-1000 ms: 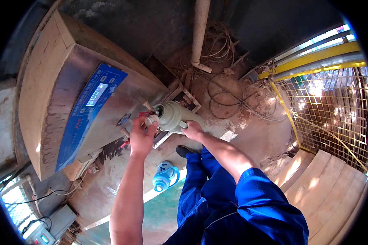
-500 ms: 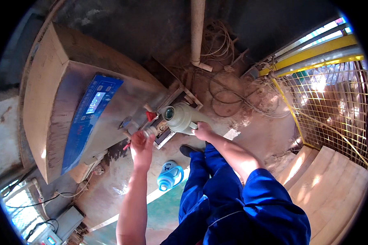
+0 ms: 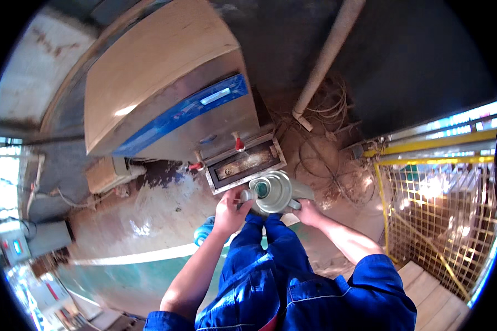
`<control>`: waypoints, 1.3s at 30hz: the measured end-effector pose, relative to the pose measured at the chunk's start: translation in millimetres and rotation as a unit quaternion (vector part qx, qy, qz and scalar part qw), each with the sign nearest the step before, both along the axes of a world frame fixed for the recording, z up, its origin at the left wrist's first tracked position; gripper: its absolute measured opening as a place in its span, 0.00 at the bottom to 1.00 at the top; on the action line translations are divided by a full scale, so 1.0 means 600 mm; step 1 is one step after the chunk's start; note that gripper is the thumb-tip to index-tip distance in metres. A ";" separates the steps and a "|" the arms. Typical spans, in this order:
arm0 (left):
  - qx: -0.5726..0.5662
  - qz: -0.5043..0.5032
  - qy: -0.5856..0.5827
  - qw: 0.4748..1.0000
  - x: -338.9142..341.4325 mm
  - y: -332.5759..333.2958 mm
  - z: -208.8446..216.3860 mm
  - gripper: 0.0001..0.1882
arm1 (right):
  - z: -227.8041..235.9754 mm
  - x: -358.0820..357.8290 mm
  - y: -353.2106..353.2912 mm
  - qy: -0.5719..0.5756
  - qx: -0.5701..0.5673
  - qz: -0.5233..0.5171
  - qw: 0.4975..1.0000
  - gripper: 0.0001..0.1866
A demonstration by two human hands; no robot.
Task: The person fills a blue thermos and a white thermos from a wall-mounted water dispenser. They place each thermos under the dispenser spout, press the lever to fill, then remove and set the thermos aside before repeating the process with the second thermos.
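Note:
My right hand (image 3: pixel 310 214) is closed on the side handle of a pale grey-green thermos flask (image 3: pixel 279 193). The flask is tilted, and its uncovered mouth shows a dark green inside. Between the fingers of my left hand (image 3: pixel 230 214) is a small pale round lid (image 3: pixel 247 195), just left of the flask's mouth. Beyond both hands lies a metal drip tray (image 3: pixel 221 188), under a red-handled tap (image 3: pixel 239 144) and a second red tap (image 3: pixel 196 166) of a steel water boiler (image 3: pixel 165 83). A blue jug (image 3: pixel 203 231) stands on the floor, partly behind my left arm.
A yellow-framed mesh fence (image 3: pixel 436 215) runs along the right, with wooden boards (image 3: pixel 433 295) near it. A pipe (image 3: pixel 328 58) slants down to the floor at the back, beside coiled cables (image 3: pixel 334 107). At far left stands a grey box (image 3: pixel 48 236).
My view has turned toward the boiler, which now sits further right and back. The flask and lid have come nearer my body, away from the taps and close together.

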State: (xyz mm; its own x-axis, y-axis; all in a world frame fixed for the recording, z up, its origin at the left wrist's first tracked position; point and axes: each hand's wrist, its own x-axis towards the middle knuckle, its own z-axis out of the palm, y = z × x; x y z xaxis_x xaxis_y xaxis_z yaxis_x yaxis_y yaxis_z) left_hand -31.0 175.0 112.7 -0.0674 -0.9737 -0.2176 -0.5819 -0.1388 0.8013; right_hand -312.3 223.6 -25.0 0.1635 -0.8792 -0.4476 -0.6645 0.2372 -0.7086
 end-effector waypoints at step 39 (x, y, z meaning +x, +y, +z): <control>0.110 0.173 -0.232 0.951 0.233 0.704 -0.186 0.28 | -0.142 0.379 0.411 0.048 0.068 0.518 0.851 0.26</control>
